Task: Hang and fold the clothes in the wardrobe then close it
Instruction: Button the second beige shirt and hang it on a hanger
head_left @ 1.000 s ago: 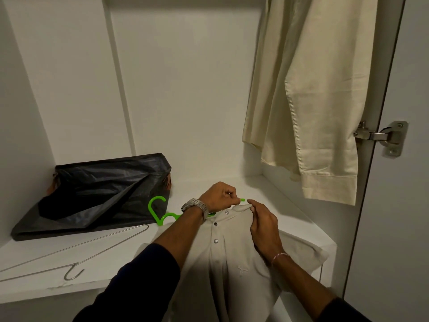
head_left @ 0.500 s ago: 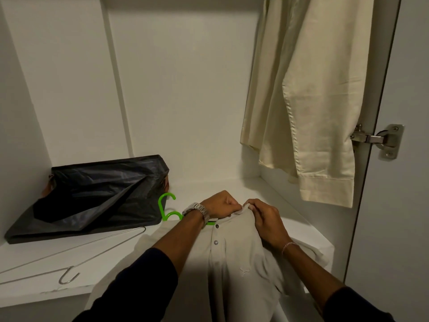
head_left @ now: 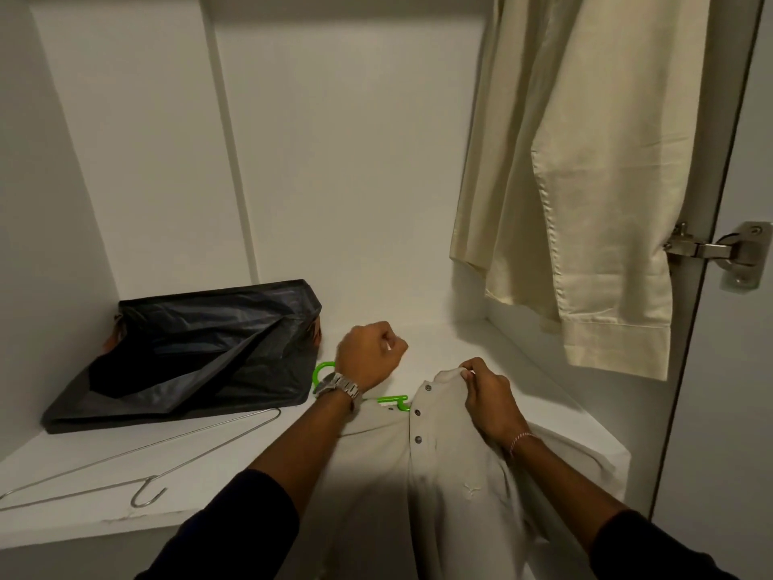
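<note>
Right hand (head_left: 491,397) pinching collar of the beige button-placket polo shirt (head_left: 443,466); left hand (head_left: 370,355) fisted above the shelf.

Shirt lies front-up on the white wardrobe shelf (head_left: 439,341), lower part draped over the front edge. Right fingers (head_left: 468,372) curled on the collar edge, lifting it. Left fingers curled tight; cannot tell if they hold anything. Bright green plastic hanger (head_left: 389,399) partly under the shirt neck, hook poking out behind the left wrist with its metal watch (head_left: 341,387). Bare wire hanger (head_left: 142,462) lies left on the shelf, just beside a black fabric bag (head_left: 196,349). Cream garment (head_left: 585,182) hangs at right, near the open door's metal hinge (head_left: 723,253).
</note>
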